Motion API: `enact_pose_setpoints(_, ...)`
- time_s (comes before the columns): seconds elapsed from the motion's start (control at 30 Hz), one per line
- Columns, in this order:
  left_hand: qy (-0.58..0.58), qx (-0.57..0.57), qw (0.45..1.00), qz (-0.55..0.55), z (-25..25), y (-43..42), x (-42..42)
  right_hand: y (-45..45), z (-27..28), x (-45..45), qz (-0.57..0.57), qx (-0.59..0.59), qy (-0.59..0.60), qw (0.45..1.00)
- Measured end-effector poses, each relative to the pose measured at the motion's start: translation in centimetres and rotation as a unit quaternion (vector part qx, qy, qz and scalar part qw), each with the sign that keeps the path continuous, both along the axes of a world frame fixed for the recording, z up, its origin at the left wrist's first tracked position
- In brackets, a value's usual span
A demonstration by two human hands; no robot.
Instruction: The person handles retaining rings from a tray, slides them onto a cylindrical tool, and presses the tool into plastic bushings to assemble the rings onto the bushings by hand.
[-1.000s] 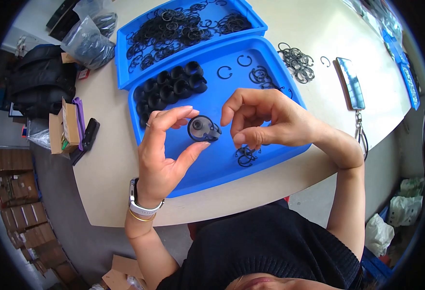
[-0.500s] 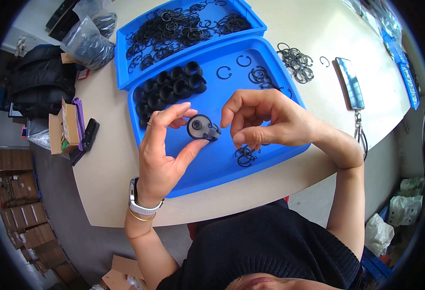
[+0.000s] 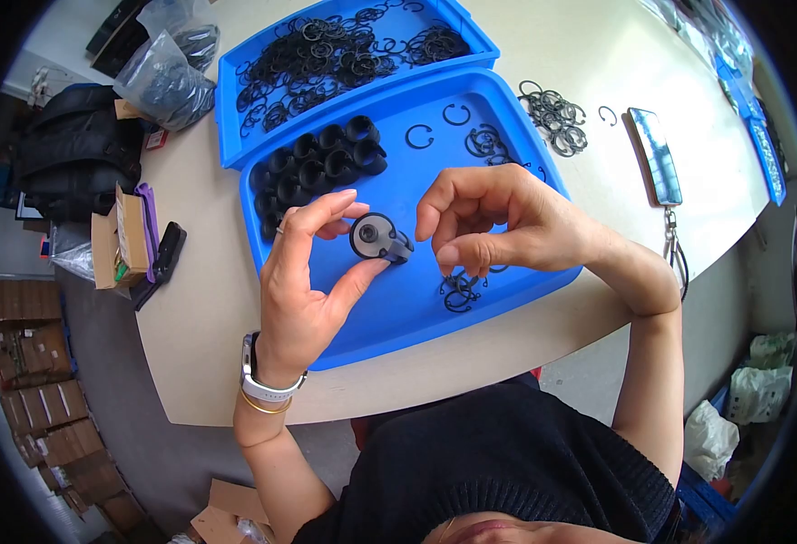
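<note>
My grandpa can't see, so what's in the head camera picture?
A person's left hand holds a small round part over a blue tray, with the right hand close beside it. The tray holds black cup-shaped pieces and open rings.

text: none legible | labels: none legible | numbers: none legible

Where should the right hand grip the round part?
Probably by the right edge of the round part, coming from the right: it protrudes there, toward the right hand, while the left hand holds it from the left and near side.
</note>
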State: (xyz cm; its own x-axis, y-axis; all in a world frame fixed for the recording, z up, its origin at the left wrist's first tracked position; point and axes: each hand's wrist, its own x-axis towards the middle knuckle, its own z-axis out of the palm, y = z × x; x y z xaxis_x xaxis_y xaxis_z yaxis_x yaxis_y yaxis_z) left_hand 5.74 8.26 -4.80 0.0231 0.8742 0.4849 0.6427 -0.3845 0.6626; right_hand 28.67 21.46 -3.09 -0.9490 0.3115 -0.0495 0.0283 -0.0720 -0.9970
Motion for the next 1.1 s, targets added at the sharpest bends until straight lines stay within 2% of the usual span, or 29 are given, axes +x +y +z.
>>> enact_pose_setpoints(0.33,-0.006,0.0,1.0,-0.005,0.3,-0.2,-0.5,0.4,0.0,0.1,-0.02,0.003,0.027,0.999)
enact_pose_setpoints(0.53,-0.025,-0.019,0.999,0.041,0.8,-0.4,-0.7,0.8,-0.5,0.0,-0.023,0.035,0.028,0.999)
enact_pose_setpoints(0.6,0.129,0.034,0.99,0.054,1.3,-0.3,-1.1,0.9,-0.6,-0.1,-0.025,0.048,0.027,0.998)
enact_pose_setpoints(0.83,0.175,0.093,0.979,0.05,2.1,-0.8,-1.0,1.1,-0.5,0.0,-0.047,0.065,0.032,0.996)
enact_pose_setpoints(0.93,0.15,0.068,0.983,0.084,1.7,-0.6,-1.2,1.1,-0.5,-0.2,-0.061,0.076,0.031,0.995)
enact_pose_setpoints(1.0,0.061,-0.04,0.995,0.074,1.3,-0.3,-1.3,1.0,-0.5,-0.2,-0.076,0.077,0.027,0.994)
enact_pose_setpoints(1.03,0.059,-0.039,0.995,0.075,0.9,-0.1,-1.4,1.0,-0.5,-0.2,-0.081,0.093,0.027,0.992)
enact_pose_setpoints(1.1,-0.03,-0.095,0.995,0.031,0.1,0.5,-1.7,1.0,-0.2,-0.4,-0.083,0.114,0.026,0.99)
